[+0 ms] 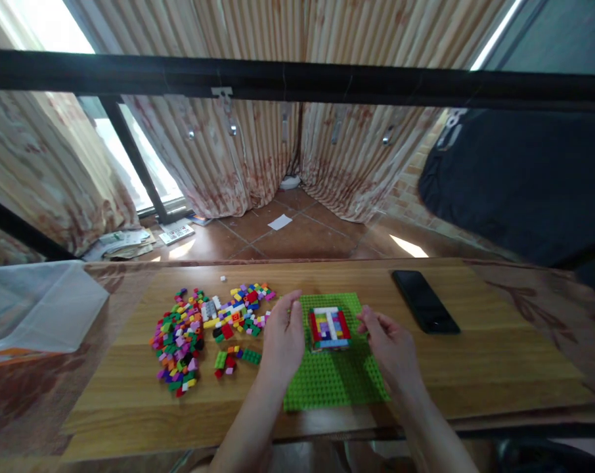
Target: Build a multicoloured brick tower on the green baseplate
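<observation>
A green studded baseplate (pixel 322 387) lies on the wooden table, with a small square build of toy bricks (pixel 330 327) standing on it. The build has red sides, a white strip across its middle, and yellow, purple and light blue bricks. My left hand (pixel 284 338) is over the plate's left edge, its fingers stretched forward and the thumb a little apart, with nothing seen in it. To the right of the build, my right hand (pixel 390 345) has curled fingers, thumb and index pinched together. Whatever lies between those fingertips, if anything, is too small to make out.
Loose colored bricks (pixel 179 348) are spread left of the plate, and one white brick (pixel 223 278) lies apart behind them. A black phone (pixel 425 302) rests at the right. A translucent plastic bin (pixel 46 302) stands at the far left. A dark bar (pixel 297 79) crosses beyond the table.
</observation>
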`<state>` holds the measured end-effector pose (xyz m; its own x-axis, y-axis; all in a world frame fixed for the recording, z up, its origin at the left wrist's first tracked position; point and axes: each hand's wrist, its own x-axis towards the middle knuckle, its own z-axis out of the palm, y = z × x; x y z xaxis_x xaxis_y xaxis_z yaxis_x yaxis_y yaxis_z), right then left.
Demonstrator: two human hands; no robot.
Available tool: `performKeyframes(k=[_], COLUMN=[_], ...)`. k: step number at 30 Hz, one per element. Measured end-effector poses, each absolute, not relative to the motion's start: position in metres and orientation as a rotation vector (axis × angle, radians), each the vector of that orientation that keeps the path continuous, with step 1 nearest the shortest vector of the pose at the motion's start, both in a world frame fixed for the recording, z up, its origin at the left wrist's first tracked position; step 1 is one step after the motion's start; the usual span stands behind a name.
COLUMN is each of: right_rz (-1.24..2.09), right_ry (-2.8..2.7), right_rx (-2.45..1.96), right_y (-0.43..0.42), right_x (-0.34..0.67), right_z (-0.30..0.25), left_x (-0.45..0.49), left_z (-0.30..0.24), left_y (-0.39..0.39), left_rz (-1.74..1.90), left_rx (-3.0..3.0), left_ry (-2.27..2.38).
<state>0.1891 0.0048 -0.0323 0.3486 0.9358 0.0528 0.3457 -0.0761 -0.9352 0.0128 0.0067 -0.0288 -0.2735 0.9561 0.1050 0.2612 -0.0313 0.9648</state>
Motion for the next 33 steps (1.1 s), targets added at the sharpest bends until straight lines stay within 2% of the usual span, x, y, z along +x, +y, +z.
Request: performKeyframes(k=[6, 10, 19, 23, 28, 33], right_rz=[0.965, 1.035, 0.919, 0.606, 0.188, 0.323], right_ry=[-1.299, -1.324, -1.368, -1.332, -1.388, -1.870], right_rx=[-1.686, -1.714, -1.711, -1.741, -1.436, -0.963], right_y=[0.011, 0.012, 0.021, 0.019, -0.005, -0.040], right_x=[0.183, 0.175, 0.177, 0.180, 0.159, 0.111], right_z=[-0.041, -0.043, -0.045, -0.034, -0.006, -0.004], left_x=[0.003, 0.014, 0.016, 0.001, -0.040, -0.068], left_z=[-0.031, -0.035, -0.034, -0.031, -0.015, 0.003], left_y=[0.000, -0.004, 0.000, -0.001, 0.001, -0.002], left_rz=[1.082, 1.074, 1.085, 1.191, 1.390, 1.618], left_rx=[1.204, 1.345, 1.414, 1.346, 1.179, 0.960], left_ry=[1.606, 1.627, 1.601, 1.567, 1.620, 1.642])
